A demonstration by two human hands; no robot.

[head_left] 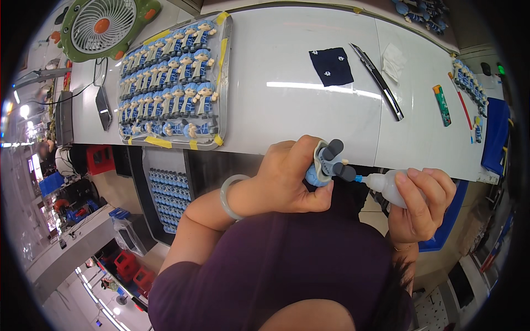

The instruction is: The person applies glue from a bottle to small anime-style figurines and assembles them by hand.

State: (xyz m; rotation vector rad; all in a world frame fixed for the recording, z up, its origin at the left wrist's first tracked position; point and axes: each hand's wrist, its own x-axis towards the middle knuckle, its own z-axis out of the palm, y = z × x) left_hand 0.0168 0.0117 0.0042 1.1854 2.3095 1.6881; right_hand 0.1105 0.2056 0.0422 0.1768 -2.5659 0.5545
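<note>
Between the thumb and fingers of my left hand (287, 176) is a small blue-haired figurine (330, 160), tipped so that its dark grey feet point up and to the right. My right hand (419, 204) is closed round a white squeeze bottle (389, 186) with a blue tip. That tip is at the figurine's lower foot, touching it or very close. Part of the figurine's body is hidden by my left fingers. A tray (227, 66) edged with yellow tape holds rows of similar figurines on the table's left side.
On the white table (276, 49) lie a dark cloth (331, 67), a black craft knife (378, 83), a white crumpled tissue (392, 62) and a green tube (441, 105). More figurines (469, 85) stand at the right edge. A green fan (102, 26) is at far left; a lower tray (168, 193) holds blue pieces.
</note>
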